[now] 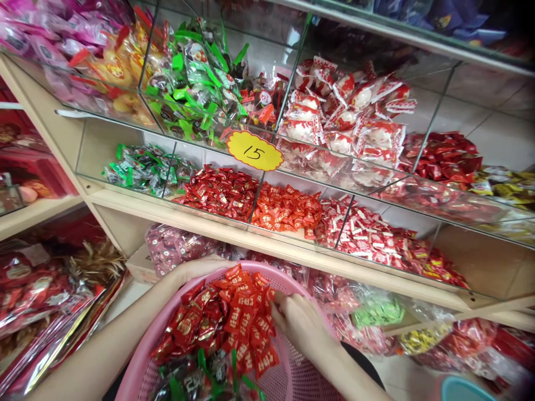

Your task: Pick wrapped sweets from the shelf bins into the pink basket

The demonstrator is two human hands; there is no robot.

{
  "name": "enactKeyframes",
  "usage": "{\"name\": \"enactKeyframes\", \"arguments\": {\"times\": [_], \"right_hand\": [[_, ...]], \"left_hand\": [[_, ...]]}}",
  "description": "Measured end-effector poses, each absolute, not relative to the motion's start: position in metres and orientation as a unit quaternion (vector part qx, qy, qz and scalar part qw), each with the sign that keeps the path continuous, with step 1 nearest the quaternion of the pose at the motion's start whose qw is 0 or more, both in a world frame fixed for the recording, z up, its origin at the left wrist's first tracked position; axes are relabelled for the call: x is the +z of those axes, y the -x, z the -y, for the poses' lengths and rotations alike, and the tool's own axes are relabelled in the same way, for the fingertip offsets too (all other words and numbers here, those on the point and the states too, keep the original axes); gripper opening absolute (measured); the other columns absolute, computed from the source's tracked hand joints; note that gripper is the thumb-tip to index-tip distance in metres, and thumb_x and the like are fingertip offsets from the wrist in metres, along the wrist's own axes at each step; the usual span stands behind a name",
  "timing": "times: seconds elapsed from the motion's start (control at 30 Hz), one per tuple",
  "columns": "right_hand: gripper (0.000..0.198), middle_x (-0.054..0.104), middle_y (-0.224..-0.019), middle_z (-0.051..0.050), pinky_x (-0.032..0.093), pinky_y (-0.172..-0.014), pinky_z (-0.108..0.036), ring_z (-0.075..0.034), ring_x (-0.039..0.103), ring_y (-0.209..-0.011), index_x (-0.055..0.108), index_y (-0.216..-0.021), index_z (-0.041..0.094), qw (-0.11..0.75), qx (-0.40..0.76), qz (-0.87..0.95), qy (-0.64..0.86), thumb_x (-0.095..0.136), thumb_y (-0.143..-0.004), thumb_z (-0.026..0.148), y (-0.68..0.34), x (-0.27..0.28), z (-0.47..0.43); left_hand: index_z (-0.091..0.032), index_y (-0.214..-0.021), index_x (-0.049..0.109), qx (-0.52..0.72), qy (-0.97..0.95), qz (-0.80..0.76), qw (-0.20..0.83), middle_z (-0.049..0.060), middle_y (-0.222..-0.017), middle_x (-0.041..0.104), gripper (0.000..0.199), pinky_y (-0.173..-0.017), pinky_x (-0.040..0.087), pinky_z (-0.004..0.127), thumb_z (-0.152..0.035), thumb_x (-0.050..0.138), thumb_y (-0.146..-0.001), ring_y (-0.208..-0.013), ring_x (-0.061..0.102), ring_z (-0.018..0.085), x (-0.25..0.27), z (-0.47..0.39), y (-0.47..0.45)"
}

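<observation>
A pink plastic basket (142,341) with a perforated wall is in front of me, tilted toward me. My left hand (207,267) rests along its far left rim and grips it, the fingers mostly hidden behind the rim. Inside lie orange-red wrapped candies (246,312), darker red wrapped candies (190,320) and clear-and-green wrapped candies (200,379). My right hand (303,323) is inside the basket at the right, its curled fingers against the edge of the orange-red candies; the fingertips are partly hidden among the wrappers.
Ahead, a glass-fronted wooden shelf (292,256) holds wrapped candies in compartments, with a yellow price tag (254,151) marked 15. Bagged sweets (179,245) fill the space beneath. Red packages (37,284) stand at left, and a teal-rimmed container (468,384) at lower right.
</observation>
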State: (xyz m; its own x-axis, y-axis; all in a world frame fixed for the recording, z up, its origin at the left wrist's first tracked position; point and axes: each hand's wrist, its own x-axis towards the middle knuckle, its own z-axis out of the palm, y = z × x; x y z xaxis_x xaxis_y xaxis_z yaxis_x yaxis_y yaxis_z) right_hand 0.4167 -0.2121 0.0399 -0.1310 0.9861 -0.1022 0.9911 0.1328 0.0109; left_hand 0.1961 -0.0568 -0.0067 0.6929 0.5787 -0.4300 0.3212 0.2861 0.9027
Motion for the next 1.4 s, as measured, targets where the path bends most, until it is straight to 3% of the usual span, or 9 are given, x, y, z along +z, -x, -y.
{"name": "enactKeyframes", "arguments": {"times": [0.3, 0.43, 0.57, 0.73, 0.8, 1.0, 1.1, 1.4], "right_hand": [[0.022, 0.068, -0.077, -0.007, 0.034, -0.058, -0.027, -0.021, 0.066, -0.074, 0.063, -0.083, 0.018, 0.060, -0.058, -0.750, -0.656, 0.046, -0.091, 0.030, -0.411, 0.033, 0.216], [0.022, 0.069, -0.077, -0.007, 0.035, -0.058, -0.027, -0.021, 0.065, -0.073, 0.064, -0.082, 0.018, 0.053, -0.070, -0.755, -0.650, 0.046, -0.090, 0.030, -0.411, 0.039, 0.216], [0.029, 0.068, -0.070, -0.004, 0.034, -0.056, -0.025, -0.017, 0.063, -0.065, 0.065, -0.081, 0.020, -0.027, -0.075, -0.759, -0.646, 0.040, -0.092, 0.031, -0.419, 0.070, 0.203], [0.033, 0.065, -0.062, -0.003, 0.036, -0.057, -0.024, -0.015, 0.059, -0.058, 0.064, -0.087, 0.019, -0.135, -0.003, -0.717, -0.684, 0.037, -0.093, 0.036, -0.447, 0.129, 0.158], [0.029, 0.068, -0.070, -0.004, 0.038, -0.060, -0.024, -0.017, 0.062, -0.067, 0.065, -0.089, 0.020, -0.115, 0.038, -0.684, -0.719, 0.041, -0.091, 0.036, -0.460, 0.140, 0.135], [0.032, 0.065, -0.108, -0.020, 0.045, -0.078, -0.032, -0.028, 0.061, -0.101, 0.065, -0.108, 0.011, 0.075, -0.002, -0.577, -0.813, 0.052, -0.084, 0.029, -0.480, 0.129, 0.078], [0.038, 0.063, -0.112, -0.022, 0.047, -0.080, -0.035, -0.030, 0.061, -0.103, 0.063, -0.112, 0.007, 0.091, -0.031, -0.550, -0.829, 0.059, -0.078, 0.023, -0.479, 0.119, 0.062], [0.038, 0.061, -0.117, -0.021, 0.048, -0.085, -0.035, -0.027, 0.059, -0.107, 0.061, -0.116, 0.010, 0.064, -0.022, -0.519, -0.852, 0.053, -0.081, 0.019, -0.483, 0.104, 0.057]], "left_hand": [[-0.011, -0.098, 0.071, 0.088, -0.607, -0.389, 0.687, 0.009, -0.096, 0.070, 0.055, -0.077, 0.048, 0.029, -0.058, 0.059, -0.073, -0.087, 0.063, 0.024, -0.006, 0.056, -0.196], [-0.013, -0.099, 0.071, 0.084, -0.619, -0.383, 0.681, 0.009, -0.099, 0.069, 0.053, -0.084, 0.047, 0.030, -0.058, 0.057, -0.075, -0.093, 0.063, 0.025, -0.007, 0.056, -0.195], [-0.013, -0.095, 0.072, 0.093, -0.637, -0.375, 0.667, 0.008, -0.095, 0.070, 0.052, -0.086, 0.047, 0.031, -0.058, 0.057, -0.075, -0.091, 0.063, 0.024, -0.006, 0.056, -0.195], [-0.013, -0.099, 0.071, 0.090, -0.606, -0.375, 0.696, 0.010, -0.097, 0.070, 0.053, -0.085, 0.049, 0.033, -0.058, 0.057, -0.074, -0.090, 0.064, 0.026, -0.008, 0.057, -0.196], [-0.013, -0.099, 0.071, 0.092, -0.609, -0.377, 0.692, 0.010, -0.099, 0.069, 0.053, -0.086, 0.048, 0.033, -0.057, 0.058, -0.074, -0.093, 0.064, 0.026, -0.007, 0.057, -0.196], [-0.012, -0.103, 0.070, 0.086, -0.617, -0.381, 0.683, 0.010, -0.100, 0.069, 0.055, -0.086, 0.048, 0.033, -0.057, 0.058, -0.075, -0.092, 0.064, 0.026, -0.004, 0.057, -0.195], [-0.012, -0.103, 0.070, 0.089, -0.626, -0.377, 0.677, 0.009, -0.100, 0.069, 0.055, -0.087, 0.047, 0.033, -0.057, 0.057, -0.075, -0.095, 0.063, 0.026, -0.005, 0.056, -0.194], [-0.014, -0.100, 0.071, 0.081, -0.627, -0.376, 0.677, 0.007, -0.098, 0.070, 0.054, -0.083, 0.047, 0.029, -0.058, 0.057, -0.074, -0.089, 0.063, 0.022, -0.004, 0.055, -0.192]]}}
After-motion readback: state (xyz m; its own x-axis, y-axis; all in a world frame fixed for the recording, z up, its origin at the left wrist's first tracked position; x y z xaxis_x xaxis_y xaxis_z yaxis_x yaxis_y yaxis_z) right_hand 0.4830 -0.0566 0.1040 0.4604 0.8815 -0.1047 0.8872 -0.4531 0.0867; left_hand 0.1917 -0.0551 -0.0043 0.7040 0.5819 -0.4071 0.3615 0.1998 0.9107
